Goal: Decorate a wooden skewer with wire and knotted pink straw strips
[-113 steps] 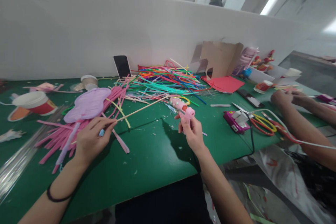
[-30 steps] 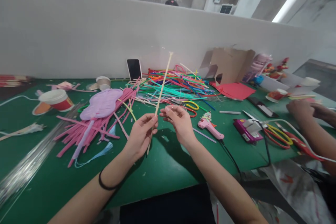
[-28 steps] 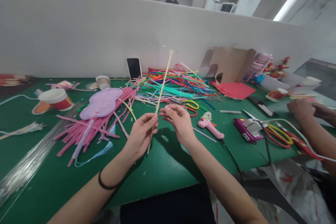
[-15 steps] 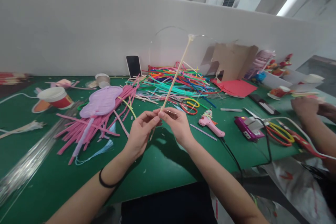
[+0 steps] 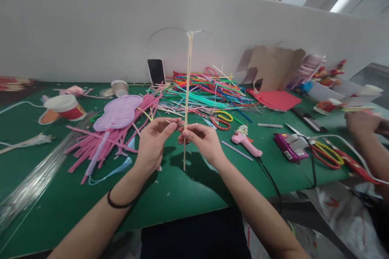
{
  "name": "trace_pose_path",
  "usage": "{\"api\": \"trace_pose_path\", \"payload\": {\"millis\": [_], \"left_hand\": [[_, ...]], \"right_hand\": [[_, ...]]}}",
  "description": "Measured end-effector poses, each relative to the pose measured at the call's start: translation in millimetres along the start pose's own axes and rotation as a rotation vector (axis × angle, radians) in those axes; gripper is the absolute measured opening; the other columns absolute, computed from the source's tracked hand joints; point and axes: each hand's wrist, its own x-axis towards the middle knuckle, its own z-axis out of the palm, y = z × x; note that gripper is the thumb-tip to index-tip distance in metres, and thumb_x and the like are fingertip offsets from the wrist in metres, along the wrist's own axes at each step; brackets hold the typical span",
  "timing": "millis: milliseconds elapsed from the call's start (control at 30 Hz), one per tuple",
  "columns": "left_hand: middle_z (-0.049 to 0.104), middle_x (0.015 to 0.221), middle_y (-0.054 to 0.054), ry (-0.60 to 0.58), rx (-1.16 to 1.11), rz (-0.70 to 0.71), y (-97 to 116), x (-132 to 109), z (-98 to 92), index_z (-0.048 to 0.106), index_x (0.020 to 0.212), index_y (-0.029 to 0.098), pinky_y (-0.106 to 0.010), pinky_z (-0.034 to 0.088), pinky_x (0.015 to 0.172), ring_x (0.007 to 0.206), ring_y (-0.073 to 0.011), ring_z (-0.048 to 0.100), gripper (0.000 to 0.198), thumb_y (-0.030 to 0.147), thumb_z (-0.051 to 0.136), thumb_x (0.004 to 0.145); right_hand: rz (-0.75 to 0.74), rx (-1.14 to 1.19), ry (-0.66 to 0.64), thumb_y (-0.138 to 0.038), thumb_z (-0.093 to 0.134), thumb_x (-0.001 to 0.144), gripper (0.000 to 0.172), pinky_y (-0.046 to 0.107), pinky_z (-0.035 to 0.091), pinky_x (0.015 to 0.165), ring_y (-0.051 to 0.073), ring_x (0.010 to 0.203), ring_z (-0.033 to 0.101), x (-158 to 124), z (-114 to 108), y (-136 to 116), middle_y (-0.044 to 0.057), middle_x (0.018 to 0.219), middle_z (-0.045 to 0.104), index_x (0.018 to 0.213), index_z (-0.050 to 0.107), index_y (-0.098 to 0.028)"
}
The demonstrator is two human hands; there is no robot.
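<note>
A thin pale stick (image 5: 188,85) stands upright over the green table (image 5: 188,192), with clear curved wires fanning out from its top. My right hand (image 5: 203,142) pinches the stick near its lower part. My left hand (image 5: 154,144) is beside it, fingers curled, with the fingertips close to a thin wire at the stick. A pink glue gun (image 5: 244,146) lies on the table to the right of my hands.
A heap of coloured strips (image 5: 206,93) and pink strips (image 5: 121,133) lie behind my hands, with a phone (image 5: 156,71) leaning on the white partition. Paper cups (image 5: 62,107), scissors (image 5: 328,154), a purple device (image 5: 287,145) and another person's arms (image 5: 369,145) are around.
The glue gun left my right hand and now lies on the table. The stick went from lying flat to tilted and now upright; my right hand has taken it while my left fingers loosened.
</note>
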Motion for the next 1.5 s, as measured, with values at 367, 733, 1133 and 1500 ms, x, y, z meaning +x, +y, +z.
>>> {"api": "trace_pose_path", "payload": {"millis": [367, 733, 1133, 1500], "left_hand": [[0.076, 0.082, -0.005, 0.051, 0.223, 0.104, 5.9, -4.5, 1.7, 0.069, 0.078, 0.019, -0.029, 0.056, 0.077, 0.077, -0.0189, 0.073, 0.021, 0.034, 0.083, 0.071], [0.076, 0.083, -0.005, 0.040, 0.241, 0.082, 9.3, -5.3, 1.0, 0.068, 0.077, 0.019, -0.028, 0.055, 0.073, 0.079, -0.0198, 0.073, 0.020, 0.033, 0.082, 0.072], [0.075, 0.090, -0.005, -0.043, 0.152, 0.048, 8.9, -6.4, 3.3, 0.057, 0.076, 0.019, -0.030, 0.056, 0.072, 0.083, -0.0205, 0.071, 0.026, 0.029, 0.081, 0.073], [0.075, 0.089, -0.004, 0.008, 0.203, 0.094, 5.2, -1.7, -0.6, 0.060, 0.074, 0.020, -0.029, 0.052, 0.077, 0.083, -0.0188, 0.071, 0.025, 0.030, 0.082, 0.072]], "right_hand": [[0.013, 0.042, -0.003, -0.048, 0.080, 0.070, 0.029, 0.036, 0.060, 0.071, 0.017, 0.068, 0.072, -1.5, 1.9, -0.4, -0.001, 0.075, 0.075, 0.085, 0.073, -0.024], [0.017, 0.060, 0.010, -0.049, 0.081, 0.069, 0.030, 0.038, 0.060, 0.072, 0.019, 0.067, 0.071, -2.1, 3.1, -0.1, -0.001, 0.078, 0.074, 0.082, 0.072, -0.024], [-0.015, 0.002, -0.008, -0.048, 0.080, 0.070, 0.027, 0.035, 0.058, 0.071, 0.018, 0.070, 0.070, -3.5, 6.1, -3.5, 0.000, 0.082, 0.073, 0.083, 0.074, -0.025], [-0.118, 0.069, 0.133, -0.035, 0.082, 0.071, 0.030, 0.031, 0.057, 0.077, 0.016, 0.085, 0.067, -0.4, 7.3, 2.2, -0.001, 0.091, 0.070, 0.096, 0.067, -0.026]]}}
